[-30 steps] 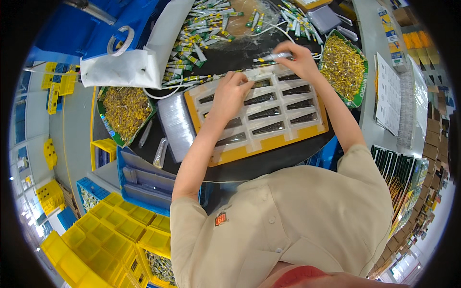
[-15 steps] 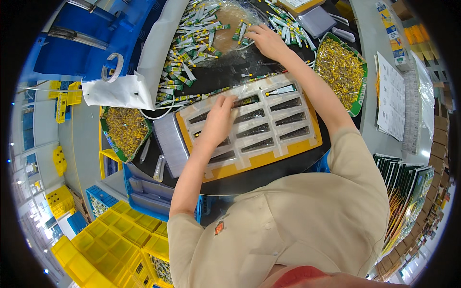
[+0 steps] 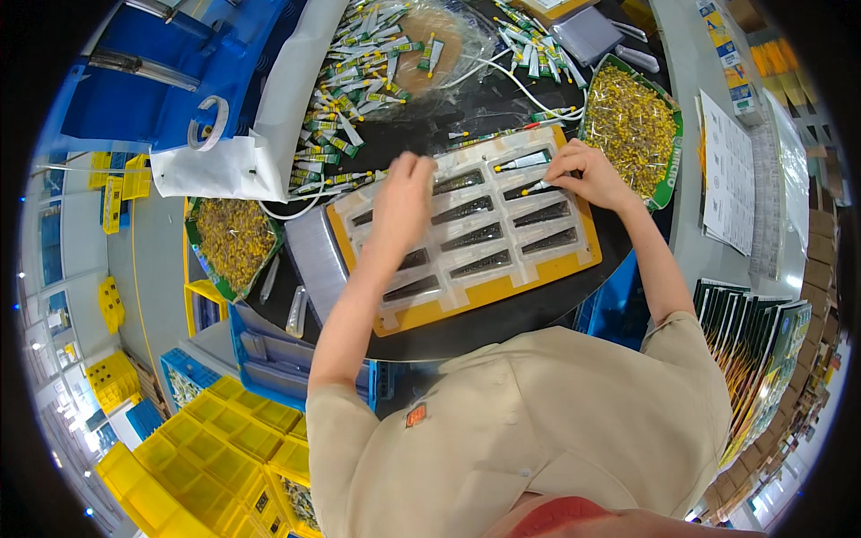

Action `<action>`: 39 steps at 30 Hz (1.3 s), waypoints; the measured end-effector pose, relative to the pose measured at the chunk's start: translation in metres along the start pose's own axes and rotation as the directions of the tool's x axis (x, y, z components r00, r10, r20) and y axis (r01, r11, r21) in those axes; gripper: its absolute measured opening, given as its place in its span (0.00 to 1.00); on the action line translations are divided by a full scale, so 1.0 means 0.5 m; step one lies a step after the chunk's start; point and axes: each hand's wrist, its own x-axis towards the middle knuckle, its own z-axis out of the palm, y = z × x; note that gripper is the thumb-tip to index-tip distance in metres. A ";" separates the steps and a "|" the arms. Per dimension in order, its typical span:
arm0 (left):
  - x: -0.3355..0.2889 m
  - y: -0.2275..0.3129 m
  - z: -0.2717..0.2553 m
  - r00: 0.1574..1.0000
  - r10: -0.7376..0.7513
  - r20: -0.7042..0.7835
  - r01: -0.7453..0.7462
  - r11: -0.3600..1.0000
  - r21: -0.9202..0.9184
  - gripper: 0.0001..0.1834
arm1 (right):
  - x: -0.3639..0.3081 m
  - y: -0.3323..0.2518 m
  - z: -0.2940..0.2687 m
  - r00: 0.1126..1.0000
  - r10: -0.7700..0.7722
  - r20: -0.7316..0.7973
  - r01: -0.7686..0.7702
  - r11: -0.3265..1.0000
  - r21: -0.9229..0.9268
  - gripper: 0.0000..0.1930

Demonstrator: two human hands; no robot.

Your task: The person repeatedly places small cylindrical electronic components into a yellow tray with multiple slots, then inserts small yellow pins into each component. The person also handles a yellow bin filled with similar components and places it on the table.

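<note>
On the dark round table lies a yellow board [image 3: 484, 307] bearing a pale tray [image 3: 508, 235] with several dark wedge-shaped slots. One small white-and-green tube [image 3: 523, 161] with a yellow tip fills the upper right slot. Just below it, my right hand [image 3: 587, 175] pinches another small tube [image 3: 536, 187] by its end over the second slot of the right column. Above the tray's upper left part is my left hand [image 3: 405, 204], its fingers curled together and slightly blurred. Whatever its fingertips hold, if anything, is hidden.
Loose tubes [image 3: 345, 117] pile up at the far left, with another heap [image 3: 538, 56] at the far right. Bins of small yellow caps stand at the right [image 3: 628, 125] and left [image 3: 235, 242]. A white cable [image 3: 511, 76] crosses the table behind the tray. Clear plastic pieces [image 3: 316, 255] lie left.
My right hand has come back from the far tubes to the tray's right side with a tube. My left hand has lifted slightly away from the upper middle slot.
</note>
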 end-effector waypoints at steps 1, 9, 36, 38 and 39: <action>0.027 -0.020 -0.001 0.998 0.055 -0.041 -0.054 0.998 0.032 0.14 | 0.000 -0.006 0.014 0.995 -0.089 -0.048 0.088 0.996 -0.018 0.02; 0.240 -0.241 0.048 0.988 0.139 -0.074 -0.101 0.918 0.383 0.13 | 0.366 0.039 0.095 0.833 -0.474 -0.285 0.383 0.867 -0.320 0.13; 0.093 -0.266 -0.059 0.994 0.105 0.025 -0.101 0.825 0.556 0.23 | 0.504 -0.093 0.223 0.863 -0.293 -0.411 -0.003 0.812 -0.584 0.11; 0.135 -0.303 -0.056 0.994 0.074 0.086 -0.112 0.768 0.630 0.23 | 0.556 -0.076 0.240 0.886 -0.220 -0.408 -0.079 0.795 -0.601 0.12; 0.144 -0.319 -0.061 0.985 0.097 0.146 -0.167 0.764 0.623 0.23 | 0.563 -0.075 0.242 0.932 -0.087 -0.353 -0.161 0.771 -0.616 0.12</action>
